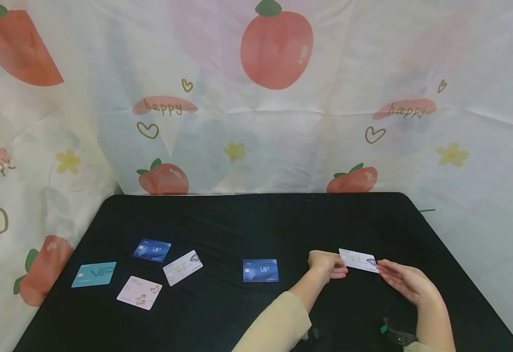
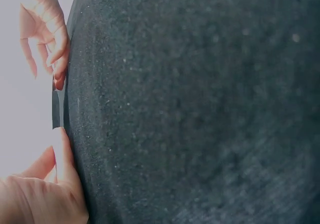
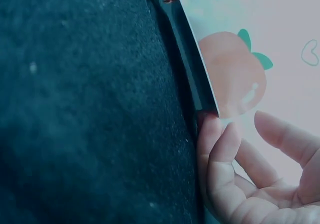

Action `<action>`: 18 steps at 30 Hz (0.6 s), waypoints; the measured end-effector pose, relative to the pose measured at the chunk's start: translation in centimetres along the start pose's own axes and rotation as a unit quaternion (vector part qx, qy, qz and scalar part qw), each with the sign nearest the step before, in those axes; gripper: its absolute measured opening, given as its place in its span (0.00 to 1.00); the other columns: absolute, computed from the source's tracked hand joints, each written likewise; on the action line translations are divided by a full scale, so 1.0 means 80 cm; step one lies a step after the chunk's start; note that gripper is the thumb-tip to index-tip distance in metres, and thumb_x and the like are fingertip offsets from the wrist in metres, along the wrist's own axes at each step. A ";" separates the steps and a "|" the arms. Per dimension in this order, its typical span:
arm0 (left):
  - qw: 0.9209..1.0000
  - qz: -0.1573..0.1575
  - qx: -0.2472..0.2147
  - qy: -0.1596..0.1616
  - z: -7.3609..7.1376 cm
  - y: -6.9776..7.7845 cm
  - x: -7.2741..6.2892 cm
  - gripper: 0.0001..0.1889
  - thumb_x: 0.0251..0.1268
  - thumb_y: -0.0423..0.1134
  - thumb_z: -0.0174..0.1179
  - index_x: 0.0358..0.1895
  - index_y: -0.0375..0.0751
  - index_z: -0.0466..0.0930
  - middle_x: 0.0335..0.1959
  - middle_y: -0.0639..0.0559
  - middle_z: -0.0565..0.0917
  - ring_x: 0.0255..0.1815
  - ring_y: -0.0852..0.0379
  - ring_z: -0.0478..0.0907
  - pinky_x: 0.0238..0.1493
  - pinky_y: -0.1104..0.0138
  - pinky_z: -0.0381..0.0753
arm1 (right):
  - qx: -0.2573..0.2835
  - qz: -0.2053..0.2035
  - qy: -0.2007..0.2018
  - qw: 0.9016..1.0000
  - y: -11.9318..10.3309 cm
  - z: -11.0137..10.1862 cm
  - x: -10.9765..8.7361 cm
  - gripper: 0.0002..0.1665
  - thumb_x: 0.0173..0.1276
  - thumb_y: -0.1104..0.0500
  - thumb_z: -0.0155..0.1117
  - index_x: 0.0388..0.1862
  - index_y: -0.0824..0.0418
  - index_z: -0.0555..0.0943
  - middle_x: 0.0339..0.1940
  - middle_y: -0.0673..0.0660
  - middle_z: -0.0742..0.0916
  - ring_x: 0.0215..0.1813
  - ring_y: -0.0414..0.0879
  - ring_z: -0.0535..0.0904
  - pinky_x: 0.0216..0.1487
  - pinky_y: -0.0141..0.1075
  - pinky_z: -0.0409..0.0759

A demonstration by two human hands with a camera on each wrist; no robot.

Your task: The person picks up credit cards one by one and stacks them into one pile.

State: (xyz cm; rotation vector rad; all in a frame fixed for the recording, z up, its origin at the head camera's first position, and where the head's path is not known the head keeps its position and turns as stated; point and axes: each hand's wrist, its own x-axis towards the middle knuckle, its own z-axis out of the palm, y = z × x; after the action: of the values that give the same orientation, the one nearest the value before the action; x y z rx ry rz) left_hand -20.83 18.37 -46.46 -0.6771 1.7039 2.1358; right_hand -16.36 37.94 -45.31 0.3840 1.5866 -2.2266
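Observation:
My left hand point(image 1: 326, 264) holds a white VIP card point(image 1: 359, 260) at its left end. My right hand point(image 1: 408, 281) reaches its right end with extended fingers, the fingertips right at the short edge. In the right wrist view the right thumb point(image 3: 287, 136) stands apart from the card point(image 3: 192, 59), whose dark underside and thin edge show. The left wrist view has the card point(image 2: 61, 106) edge-on, close over the black table point(image 2: 190, 104), between the fingertips of both hands. A blue VIP card point(image 1: 260, 271) lies left of my left hand.
At the table's left lie another blue VIP card point(image 1: 152, 250), a second white VIP card point(image 1: 183, 268), a teal VIP card point(image 1: 94, 275) and a pale pink card point(image 1: 139, 293). A fruit-printed curtain point(image 1: 278, 137) hangs behind the black table point(image 1: 221, 215).

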 end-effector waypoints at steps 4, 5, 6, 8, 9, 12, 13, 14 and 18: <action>1.000 -0.007 -0.003 -0.001 -0.004 0.003 -0.003 0.07 0.43 0.18 0.63 0.26 0.30 0.82 0.17 0.40 0.82 0.19 0.47 0.82 0.21 0.60 0.83 | -0.025 0.000 0.003 1.000 0.001 0.007 0.001 0.18 0.70 0.62 0.49 0.29 0.51 0.86 0.34 0.46 0.86 0.37 0.37 0.82 0.43 0.28 0.81; 1.000 -0.008 -0.004 -0.001 -0.005 0.003 -0.003 0.07 0.43 0.18 0.63 0.27 0.30 0.82 0.18 0.40 0.82 0.19 0.47 0.82 0.22 0.59 0.83 | -0.031 0.002 0.006 1.000 0.001 0.008 0.002 0.18 0.70 0.62 0.50 0.29 0.51 0.86 0.33 0.46 0.85 0.37 0.37 0.82 0.43 0.28 0.81; 1.000 -0.009 -0.005 -0.002 -0.006 0.003 -0.003 0.07 0.44 0.18 0.63 0.27 0.30 0.82 0.18 0.41 0.82 0.19 0.47 0.82 0.22 0.59 0.83 | -0.034 0.003 0.009 0.999 0.002 0.009 0.002 0.17 0.70 0.62 0.50 0.29 0.50 0.86 0.33 0.46 0.85 0.37 0.37 0.82 0.42 0.28 0.81; 1.000 -0.008 -0.008 -0.003 -0.007 0.003 -0.002 0.07 0.44 0.18 0.63 0.27 0.30 0.82 0.18 0.41 0.82 0.19 0.48 0.82 0.22 0.59 0.83 | -0.035 0.004 0.010 0.999 0.003 0.011 0.003 0.17 0.70 0.61 0.51 0.29 0.50 0.86 0.34 0.46 0.85 0.37 0.37 0.82 0.42 0.28 0.81; 1.000 -0.007 -0.009 -0.003 -0.008 0.003 -0.002 0.07 0.44 0.18 0.63 0.27 0.30 0.82 0.19 0.41 0.82 0.19 0.48 0.82 0.22 0.59 0.83 | -0.038 0.005 0.014 0.999 0.004 0.012 0.003 0.17 0.70 0.60 0.51 0.29 0.49 0.85 0.33 0.46 0.85 0.37 0.37 0.82 0.41 0.28 0.81; 1.000 -0.006 -0.015 -0.007 -0.011 0.002 0.001 0.07 0.44 0.18 0.62 0.28 0.31 0.82 0.19 0.41 0.82 0.20 0.48 0.82 0.23 0.59 0.83 | -0.040 0.007 0.029 0.999 0.006 0.017 0.004 0.15 0.69 0.59 0.53 0.28 0.47 0.85 0.32 0.47 0.85 0.36 0.37 0.82 0.39 0.28 0.81; 1.000 -0.005 -0.017 -0.008 -0.013 0.002 0.001 0.08 0.44 0.18 0.62 0.28 0.31 0.82 0.19 0.41 0.82 0.20 0.48 0.82 0.23 0.59 0.83 | -0.041 0.008 0.033 0.999 0.007 0.018 0.005 0.15 0.69 0.59 0.53 0.28 0.47 0.85 0.31 0.47 0.85 0.35 0.37 0.82 0.39 0.27 0.81; 1.000 -0.005 -0.018 -0.009 -0.014 0.002 0.001 0.07 0.45 0.18 0.62 0.28 0.31 0.82 0.20 0.41 0.82 0.20 0.48 0.82 0.23 0.59 0.83 | -0.042 0.008 0.038 0.998 0.008 0.020 0.005 0.15 0.69 0.59 0.53 0.28 0.46 0.85 0.30 0.47 0.85 0.35 0.37 0.82 0.38 0.27 0.81; 1.000 -0.003 -0.014 -0.017 -0.020 0.002 0.003 0.06 0.47 0.21 0.62 0.29 0.31 0.82 0.21 0.42 0.83 0.20 0.49 0.82 0.23 0.60 0.83 | -0.044 0.007 0.043 0.998 0.011 0.027 0.006 0.15 0.68 0.60 0.55 0.28 0.44 0.84 0.30 0.46 0.85 0.34 0.37 0.83 0.37 0.27 0.81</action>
State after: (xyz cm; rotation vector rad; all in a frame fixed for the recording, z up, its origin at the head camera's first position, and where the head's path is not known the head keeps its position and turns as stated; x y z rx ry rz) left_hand -20.82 16.74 -46.73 -0.6478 1.6558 2.1590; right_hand -16.37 35.57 -45.59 0.4693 1.7145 -2.1468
